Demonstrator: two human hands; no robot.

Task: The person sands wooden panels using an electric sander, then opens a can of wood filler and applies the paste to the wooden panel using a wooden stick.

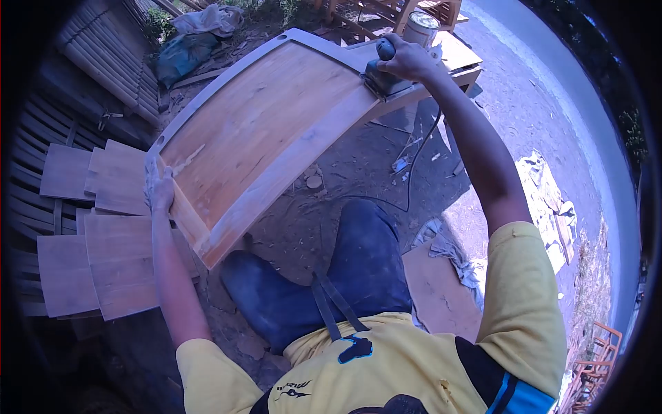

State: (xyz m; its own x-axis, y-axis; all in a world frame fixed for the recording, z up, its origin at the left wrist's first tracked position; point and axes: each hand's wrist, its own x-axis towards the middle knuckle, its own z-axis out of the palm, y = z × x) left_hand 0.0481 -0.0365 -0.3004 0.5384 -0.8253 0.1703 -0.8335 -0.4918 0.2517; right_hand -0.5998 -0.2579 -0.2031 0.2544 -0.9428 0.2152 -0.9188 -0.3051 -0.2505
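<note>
A framed wooden panel (269, 110), like a cabinet door, lies slantwise in front of me, with pale dusty patches on its frame. My left hand (163, 192) is closed around its near left edge, thumb on the upper face; something whitish, perhaps cloth or dust, shows beside those fingers. At the far right corner, my right hand (411, 61) grips an electric sander (387, 84) by its body, below a dark rounded knob. The sander's base rests on the frame. A dark power cord (412, 181) runs down from it toward my legs.
Several flat boards (121, 265) are stacked on slats at left. A metal can (420, 29) stands on a wooden bench (458, 52) beyond the sander. Cloth (441, 238) and a brown sheet (441, 286) lie at right. A green sack (185, 58) sits at the back.
</note>
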